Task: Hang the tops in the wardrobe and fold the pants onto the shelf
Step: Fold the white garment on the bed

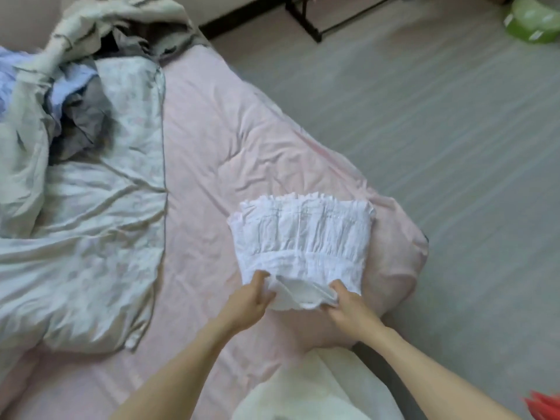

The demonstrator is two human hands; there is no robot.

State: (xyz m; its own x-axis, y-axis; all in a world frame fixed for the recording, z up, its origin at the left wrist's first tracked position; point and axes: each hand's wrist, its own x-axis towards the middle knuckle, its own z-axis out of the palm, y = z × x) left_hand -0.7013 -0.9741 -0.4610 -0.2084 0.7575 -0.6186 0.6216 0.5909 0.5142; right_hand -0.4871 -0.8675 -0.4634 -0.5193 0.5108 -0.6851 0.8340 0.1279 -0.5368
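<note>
I see the folded white garment lying right of the frame's centre, on the corner of the pink bedsheet, its gathered elastic band running across the top edge. My left hand pinches the garment's lower left edge, fingers curled round the cloth. My right hand grips the lower right edge the same way, and a loose fold of fabric sags between the two. At the left of the frame lies a pale patterned quilt, with a heap of grey and blue clothes in the upper left. Grey floor fills the right side, with a green object in the upper right corner.
</note>
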